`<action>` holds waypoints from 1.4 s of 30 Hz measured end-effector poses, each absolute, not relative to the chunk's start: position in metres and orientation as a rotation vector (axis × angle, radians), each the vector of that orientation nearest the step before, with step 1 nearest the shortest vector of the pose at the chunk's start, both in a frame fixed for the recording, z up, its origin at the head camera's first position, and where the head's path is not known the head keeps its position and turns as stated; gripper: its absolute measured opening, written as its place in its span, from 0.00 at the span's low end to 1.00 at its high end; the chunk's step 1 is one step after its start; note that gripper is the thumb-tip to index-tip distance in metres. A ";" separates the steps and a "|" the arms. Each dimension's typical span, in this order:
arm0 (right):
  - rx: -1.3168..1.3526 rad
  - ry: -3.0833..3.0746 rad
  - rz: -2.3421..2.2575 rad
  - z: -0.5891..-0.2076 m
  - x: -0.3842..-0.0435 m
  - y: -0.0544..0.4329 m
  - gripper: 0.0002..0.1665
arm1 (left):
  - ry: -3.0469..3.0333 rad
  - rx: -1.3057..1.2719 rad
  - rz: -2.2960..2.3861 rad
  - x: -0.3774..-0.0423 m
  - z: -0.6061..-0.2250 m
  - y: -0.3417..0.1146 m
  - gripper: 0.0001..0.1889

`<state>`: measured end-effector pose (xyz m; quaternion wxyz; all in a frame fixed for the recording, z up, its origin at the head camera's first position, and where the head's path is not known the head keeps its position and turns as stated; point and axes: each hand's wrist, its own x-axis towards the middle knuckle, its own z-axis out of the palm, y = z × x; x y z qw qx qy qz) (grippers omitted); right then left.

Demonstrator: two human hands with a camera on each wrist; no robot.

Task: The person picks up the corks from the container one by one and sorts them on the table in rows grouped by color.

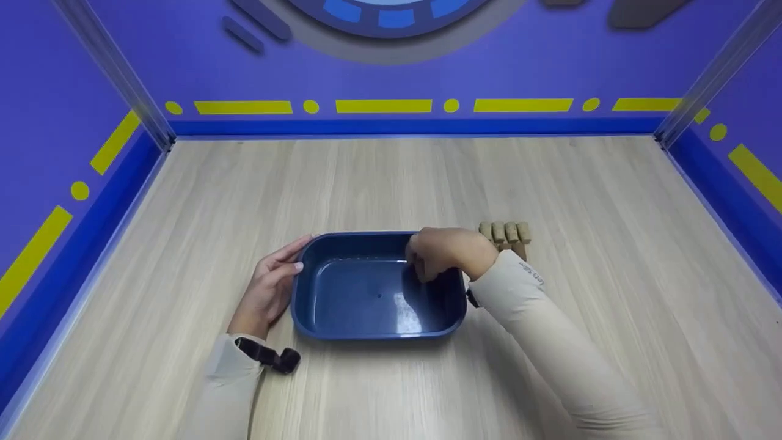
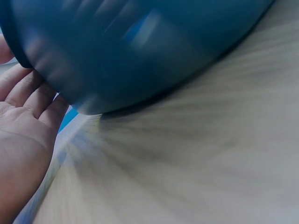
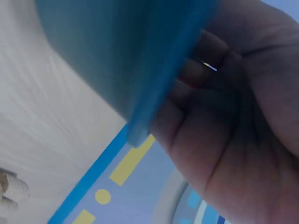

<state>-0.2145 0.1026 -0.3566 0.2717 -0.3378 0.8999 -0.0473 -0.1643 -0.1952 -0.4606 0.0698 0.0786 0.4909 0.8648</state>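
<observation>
A dark blue rectangular plastic tub (image 1: 360, 299) with rounded corners sits on the table. My left hand (image 1: 275, 284) holds its left side, thumb at the rim and the other fingers along the outside wall; the left wrist view shows those fingers against the tub's wall. My right hand (image 1: 446, 250) reaches over the right back corner into the tub with its fingers curled down. In the right wrist view the tub's wall hides the fingertips, so whether they pinch anything does not show. Just right of the tub stand several tan, cork-like cylinders (image 1: 499, 231), with darker brown pieces (image 1: 519, 251) in front.
The pale wood-grain table (image 1: 391, 183) is bounded by a purple-blue back panel (image 1: 391, 79) with yellow marks and by similar side panels. Beige sleeves (image 1: 550, 342) cover both forearms. A black wrist camera (image 1: 284, 360) juts from the left wrist.
</observation>
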 end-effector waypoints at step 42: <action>-0.937 2.431 -0.888 -0.342 -0.204 0.177 0.21 | 1.493 0.262 2.591 -0.165 -0.463 -0.197 0.25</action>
